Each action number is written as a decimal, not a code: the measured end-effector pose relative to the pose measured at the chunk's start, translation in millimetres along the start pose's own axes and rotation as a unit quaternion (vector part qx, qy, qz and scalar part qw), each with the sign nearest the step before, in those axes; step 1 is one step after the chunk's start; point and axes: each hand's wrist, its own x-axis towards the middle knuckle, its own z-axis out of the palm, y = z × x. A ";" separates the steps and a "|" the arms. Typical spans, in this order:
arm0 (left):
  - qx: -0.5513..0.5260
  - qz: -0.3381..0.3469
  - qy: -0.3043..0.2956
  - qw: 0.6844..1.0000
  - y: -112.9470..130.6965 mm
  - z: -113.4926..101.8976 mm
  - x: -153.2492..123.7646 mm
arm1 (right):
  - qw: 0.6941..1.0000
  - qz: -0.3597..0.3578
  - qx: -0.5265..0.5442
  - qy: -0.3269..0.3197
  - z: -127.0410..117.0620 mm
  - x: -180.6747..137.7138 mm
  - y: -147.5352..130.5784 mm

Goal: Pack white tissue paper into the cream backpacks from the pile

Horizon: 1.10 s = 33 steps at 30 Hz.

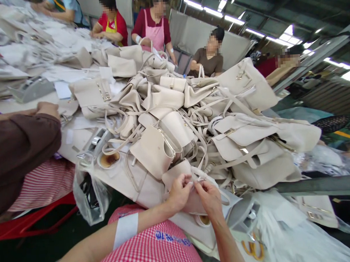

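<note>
A beige handbag (177, 172) lies at the table's front edge, right before me. My left hand (179, 191) is closed in a pinch at its upper part, thumb against fingertips. Close beside it, my right hand (209, 197) pinches the same spot, the two sets of fingertips almost touching. A small pale piece shows between them; whether it is strap, thread or paper I cannot make out. Just behind, an open beige handbag (152, 149) with a gold-coloured frame leans on the heap.
A large heap of beige handbags (167, 96) covers the table. Tape dispensers (244, 213) and orange-handled scissors (253, 250) sit near the front edge. A plastic bag (90, 198) hangs left. A co-worker's brown sleeve (26, 146) reaches in from the left; several people work across the table.
</note>
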 end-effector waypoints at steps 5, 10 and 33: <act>0.128 0.171 -0.023 0.977 15.1 -10.0 -9.6 | 0.999 0.010 0.035 -0.018 -1.8 2.6 4.2; 0.118 0.128 -0.038 0.984 24.2 -11.9 -6.1 | 0.993 0.009 0.080 -0.087 -9.8 6.8 14.4; -0.141 -0.081 0.027 0.986 5.6 -3.2 2.1 | 0.895 0.132 0.412 -0.109 8.3 3.3 1.2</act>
